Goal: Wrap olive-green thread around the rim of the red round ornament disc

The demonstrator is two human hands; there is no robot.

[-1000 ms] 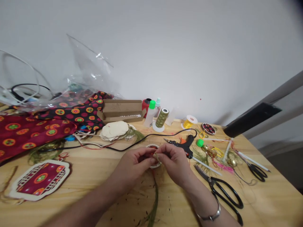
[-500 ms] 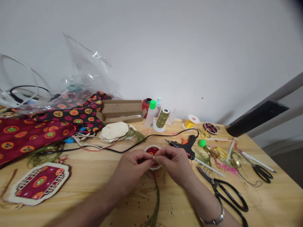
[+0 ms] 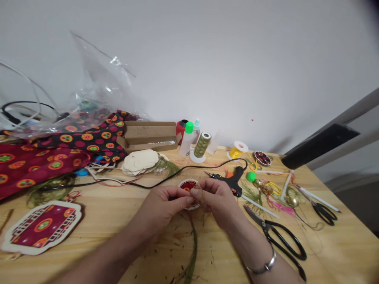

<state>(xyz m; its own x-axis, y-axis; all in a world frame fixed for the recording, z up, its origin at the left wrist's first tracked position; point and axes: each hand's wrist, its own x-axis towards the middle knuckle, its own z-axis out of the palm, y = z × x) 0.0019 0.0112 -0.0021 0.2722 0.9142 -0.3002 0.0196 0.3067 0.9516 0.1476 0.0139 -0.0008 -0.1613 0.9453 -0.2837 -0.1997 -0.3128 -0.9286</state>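
Observation:
Above a small round red ornament with a white rim (image 3: 187, 183), my left hand (image 3: 164, 209) and my right hand (image 3: 217, 201) meet fingertip to fingertip. Both are closed in a pinch on thin olive thread (image 3: 202, 193), which shows as a loop by my right fingers. The fingers cover much of the ornament. Below it, a long green tassel (image 3: 194, 252) trails toward me on the wooden table. A black glue gun (image 3: 232, 181) lies just beyond my right hand, and large black-handled scissors (image 3: 275, 232) rest right of that wrist.
At left lies a larger framed fabric plaque (image 3: 44, 227) near patterned red cloth (image 3: 32, 167). Behind stand an open cardboard box (image 3: 151, 136), a green-capped bottle (image 3: 186, 140) and an olive thread spool (image 3: 202, 146). A black cord (image 3: 160, 181) crosses the table. Smaller scissors (image 3: 324, 213) lie at right.
My right fingers have shifted slightly and a loop of olive thread now shows by them. Both hands stay together over the ornament. The whole view has moved a little.

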